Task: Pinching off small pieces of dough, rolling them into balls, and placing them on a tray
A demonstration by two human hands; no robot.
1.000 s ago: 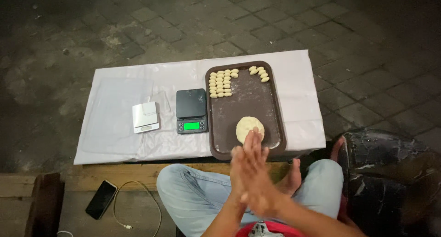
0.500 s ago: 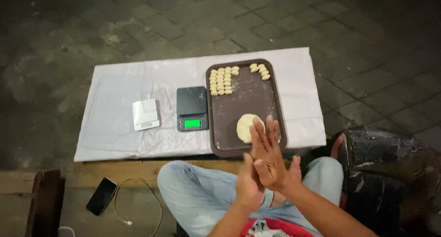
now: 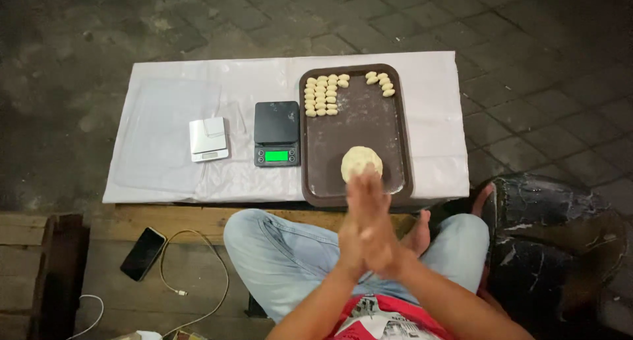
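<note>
Since 0.5 s ago: my palms slid back into line, right hand [image 3: 379,238] no longer pushed fwd over left hand [image 3: 353,238]. Both flat, fingers straight, pressed palm to palm; can't tell if anything sits between them. Fingertips just overlap near edge of dough disc [image 3: 361,162], which lies on brown tray [image 3: 395,136] by its near edge. Small dough pieces [image 3: 323,94] in rows at tray's far left corner, a few more [image 3: 381,83] at far right. Black scale [image 3: 277,134] left of tray, white scale [image 3: 208,138] further left, all on white-covered table [image 3: 165,116]. Phone [image 3: 143,253] on wooden boards, near left.
</note>
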